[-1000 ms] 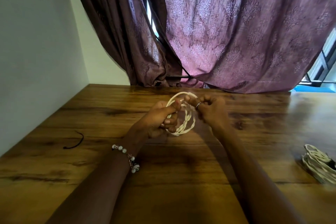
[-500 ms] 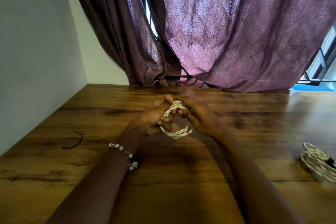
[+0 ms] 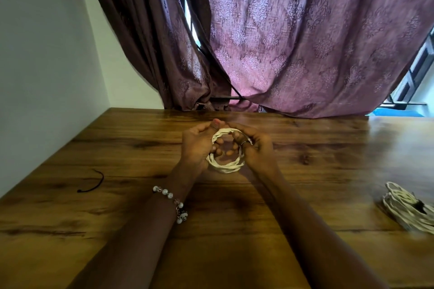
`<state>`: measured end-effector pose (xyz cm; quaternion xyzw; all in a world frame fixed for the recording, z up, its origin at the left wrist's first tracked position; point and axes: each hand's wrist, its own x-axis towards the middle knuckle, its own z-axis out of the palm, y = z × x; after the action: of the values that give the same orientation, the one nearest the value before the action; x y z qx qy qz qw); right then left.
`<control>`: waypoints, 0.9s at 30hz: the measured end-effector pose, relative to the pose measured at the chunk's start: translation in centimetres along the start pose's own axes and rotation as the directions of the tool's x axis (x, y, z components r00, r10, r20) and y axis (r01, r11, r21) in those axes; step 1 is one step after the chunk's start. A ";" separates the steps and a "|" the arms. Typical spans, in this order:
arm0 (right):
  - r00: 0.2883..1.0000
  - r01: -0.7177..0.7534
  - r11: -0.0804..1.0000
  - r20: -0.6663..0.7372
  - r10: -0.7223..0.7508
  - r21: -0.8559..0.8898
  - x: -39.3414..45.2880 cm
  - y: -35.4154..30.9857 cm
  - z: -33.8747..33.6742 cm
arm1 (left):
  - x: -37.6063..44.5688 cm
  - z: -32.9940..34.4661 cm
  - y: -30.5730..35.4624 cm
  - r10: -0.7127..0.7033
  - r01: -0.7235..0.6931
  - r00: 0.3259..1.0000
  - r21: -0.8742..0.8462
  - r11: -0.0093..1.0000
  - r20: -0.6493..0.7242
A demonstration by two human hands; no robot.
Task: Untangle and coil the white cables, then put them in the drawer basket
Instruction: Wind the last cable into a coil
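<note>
A: What's the left hand point(image 3: 199, 145) doing rn?

B: It's curling round the left side of the white cable coil point(image 3: 225, 164), fingers point(image 3: 217, 148) poking thru the middle, thumb pressing on the top of the loop.

A: And the right hand point(image 3: 254, 150)?

B: It's closing on the coil's right side, w/ fingertips hooking inside the ring. There's a ring point(image 3: 244, 142) showing on one finger. So both hands are gripping the same coil, one each side, thumbs nearly meeting at the top.

A: Where's the coil sitting?

B: It's hanging between the two hands, lower arc drooping below the palms. Can't tell if it's touching the tabletop point(image 3: 328, 171) or hovering just above.

A: Anything else near the hands?

B: A beaded bracelet point(image 3: 172, 202) is sitting on the left wrist. Well off to the right of the right hand, a second bundle of white cables point(image 3: 408, 206) is lying on the tabletop at the frame edge, w/ smth dark on it, too small to make out. Well left of the left hand, a thin dark cord point(image 3: 92, 180) is lying curved on the wood. Beyond both hands, purple curtains point(image 3: 305, 42) are hanging down to the far tabletop edge.
</note>
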<state>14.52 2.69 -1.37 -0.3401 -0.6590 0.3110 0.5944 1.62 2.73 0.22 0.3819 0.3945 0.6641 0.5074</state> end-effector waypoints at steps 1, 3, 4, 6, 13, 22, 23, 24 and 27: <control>0.999 0.023 0.998 -0.045 -0.026 -0.055 0.0 0.1 0.2 | -0.1 0.1 -0.2 0.014 -0.014 1.000 0.004 1.000 0.002; 0.990 0.067 0.985 -0.112 -0.085 -0.159 0.1 0.5 0.5 | -0.2 0.5 -0.5 0.043 -0.043 0.999 0.028 0.999 -0.013; 0.984 0.091 0.975 -0.131 -0.119 -0.202 0.2 0.7 0.6 | -0.3 0.6 -0.6 0.047 -0.046 0.999 0.046 0.998 -0.017; 0.963 0.147 0.942 -0.172 -0.206 -0.302 0.3 0.9 0.6 | -0.2 0.7 -1.0 0.039 -0.038 0.999 0.066 0.997 -0.009; 0.984 0.000 0.991 -0.179 -0.024 -0.135 0.2 0.1 0.7 | -0.6 1.0 -1.1 0.123 -0.116 0.991 0.135 0.984 -0.045; 0.938 -0.345 0.880 0.147 0.313 0.325 0.7 -1.5 0.0 | -0.1 0.4 -1.3 0.314 -0.274 0.943 0.280 0.920 -0.110; 0.934 -0.358 0.866 0.148 0.326 0.350 0.7 -1.8 0.1 | -0.2 0.5 -1.3 0.303 -0.265 0.946 0.267 0.927 -0.115; 0.932 -0.363 0.855 0.157 0.327 0.371 0.5 -2.2 0.3 | -0.3 0.5 -1.1 0.288 -0.252 0.950 0.247 0.936 -0.120; 0.958 -0.276 0.914 0.158 0.238 0.298 0.1 -2.8 0.7 | -0.7 0.5 -0.3 0.201 -0.177 0.966 0.156 0.972 -0.160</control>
<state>13.61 1.19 0.90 -0.3050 -0.5839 0.5080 0.5549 2.30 2.14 0.04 0.3927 0.4449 0.7112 0.3770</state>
